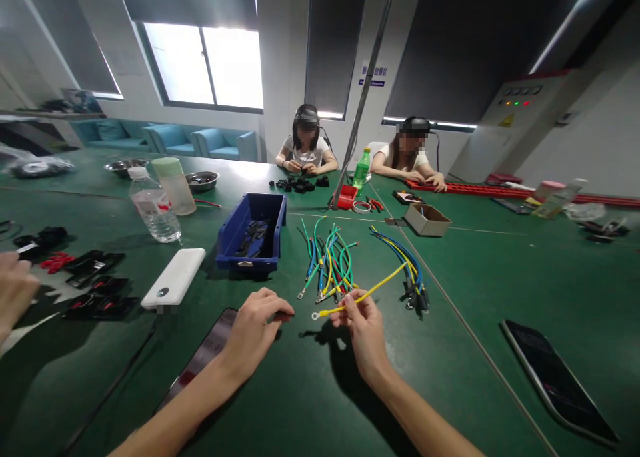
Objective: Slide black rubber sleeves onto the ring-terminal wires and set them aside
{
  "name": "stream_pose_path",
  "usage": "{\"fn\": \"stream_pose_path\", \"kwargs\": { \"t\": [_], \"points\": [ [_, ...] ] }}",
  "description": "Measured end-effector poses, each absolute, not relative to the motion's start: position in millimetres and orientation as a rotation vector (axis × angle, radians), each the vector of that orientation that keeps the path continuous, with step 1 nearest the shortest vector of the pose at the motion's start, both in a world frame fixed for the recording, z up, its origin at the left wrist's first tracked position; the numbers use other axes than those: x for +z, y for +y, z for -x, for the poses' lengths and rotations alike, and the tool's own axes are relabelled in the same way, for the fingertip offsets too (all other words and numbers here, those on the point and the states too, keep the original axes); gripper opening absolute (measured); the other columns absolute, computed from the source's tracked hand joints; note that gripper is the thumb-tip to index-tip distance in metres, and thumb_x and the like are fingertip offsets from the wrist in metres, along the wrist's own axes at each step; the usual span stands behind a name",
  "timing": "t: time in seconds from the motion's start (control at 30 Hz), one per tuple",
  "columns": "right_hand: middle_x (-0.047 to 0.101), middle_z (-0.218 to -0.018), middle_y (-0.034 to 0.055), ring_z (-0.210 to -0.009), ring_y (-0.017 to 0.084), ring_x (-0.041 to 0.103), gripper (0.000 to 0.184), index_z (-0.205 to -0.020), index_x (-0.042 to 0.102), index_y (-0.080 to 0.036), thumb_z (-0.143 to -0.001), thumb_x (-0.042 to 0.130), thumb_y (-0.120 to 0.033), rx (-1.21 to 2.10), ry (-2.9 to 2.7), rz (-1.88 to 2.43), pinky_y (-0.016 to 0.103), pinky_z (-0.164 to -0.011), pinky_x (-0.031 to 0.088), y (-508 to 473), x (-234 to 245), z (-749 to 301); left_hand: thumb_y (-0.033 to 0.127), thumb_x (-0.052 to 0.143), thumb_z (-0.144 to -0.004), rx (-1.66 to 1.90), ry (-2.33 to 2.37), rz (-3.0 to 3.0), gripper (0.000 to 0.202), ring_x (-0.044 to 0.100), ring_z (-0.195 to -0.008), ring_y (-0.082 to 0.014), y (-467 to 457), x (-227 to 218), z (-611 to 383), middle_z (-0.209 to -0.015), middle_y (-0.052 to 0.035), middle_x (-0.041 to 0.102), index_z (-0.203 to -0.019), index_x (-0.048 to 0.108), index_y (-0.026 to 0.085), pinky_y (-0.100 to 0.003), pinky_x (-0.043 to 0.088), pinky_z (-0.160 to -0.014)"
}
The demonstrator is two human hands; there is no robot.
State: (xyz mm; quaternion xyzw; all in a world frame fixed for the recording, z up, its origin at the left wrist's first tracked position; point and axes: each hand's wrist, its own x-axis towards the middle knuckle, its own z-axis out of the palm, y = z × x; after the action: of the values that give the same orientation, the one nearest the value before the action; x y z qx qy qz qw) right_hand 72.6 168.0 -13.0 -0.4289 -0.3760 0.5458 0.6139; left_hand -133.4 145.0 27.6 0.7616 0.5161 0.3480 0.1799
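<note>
My right hand [363, 323] pinches a yellow wire [380, 286] just behind its ring terminal, which points left toward my other hand. The wire's far end runs up right into a bundle of blue and yellow wires with black ends [407, 270]. My left hand [257, 320] is closed in a pinch on a small dark part that I cannot make out, a short way left of the terminal. Beyond both hands lies a loose pile of green, blue and yellow wires [330, 260] on the green table [310, 390].
A blue bin with black parts [253, 233] stands behind my left hand. A white power bank [174, 278], a phone [207, 350], bottles [154, 207] and black and red parts [95, 283] lie left. Another phone [555, 380] lies right. Two people work across the table; someone's hand [13, 290] shows at the left edge.
</note>
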Motion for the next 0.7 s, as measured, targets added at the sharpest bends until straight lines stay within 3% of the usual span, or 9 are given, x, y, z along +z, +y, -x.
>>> {"fn": "stream_pose_path", "kwargs": {
  "t": [0.37, 0.57, 0.7],
  "points": [
    [0.064, -0.069, -0.0022, -0.058, 0.017, 0.066, 0.042, -0.082, 0.041, -0.023, -0.068, 0.075, -0.043, 1.249, -0.842, 1.017, 0.025, -0.05, 0.051, 163.5, -5.7, -71.0, 0.022, 0.064, -0.076, 1.077, 1.619, -1.897, 0.008, 0.061, -0.081, -0.0192, 148.0, 26.6, 133.6, -0.084, -0.0032, 0.066, -0.079, 0.071, 0.022, -0.03, 0.047, -0.076],
    [0.066, -0.069, -0.0007, -0.06, 0.019, 0.067, 0.044, -0.082, 0.041, -0.022, -0.067, 0.075, -0.045, 1.252, -0.863, 1.05, 0.024, -0.047, 0.052, 162.1, -5.6, -68.3, 0.023, 0.064, -0.075, 1.031, 1.666, -1.826, 0.004, 0.062, -0.08, -0.0192, 148.8, 26.5, 134.7, -0.081, -0.0012, 0.068, -0.076, 0.068, 0.021, -0.028, 0.045, -0.069],
    [0.065, -0.068, -0.0007, -0.059, 0.019, 0.068, 0.046, -0.081, 0.04, -0.022, -0.066, 0.075, -0.048, 1.25, -0.881, 1.039, 0.025, -0.049, 0.053, 161.9, -4.9, -67.6, 0.023, 0.064, -0.075, 1.003, 1.618, -1.813, 0.003, 0.062, -0.079, -0.0186, 148.5, 25.0, 133.3, -0.08, -0.0006, 0.068, -0.076, 0.065, 0.02, -0.028, 0.044, -0.073]
  ]
}}
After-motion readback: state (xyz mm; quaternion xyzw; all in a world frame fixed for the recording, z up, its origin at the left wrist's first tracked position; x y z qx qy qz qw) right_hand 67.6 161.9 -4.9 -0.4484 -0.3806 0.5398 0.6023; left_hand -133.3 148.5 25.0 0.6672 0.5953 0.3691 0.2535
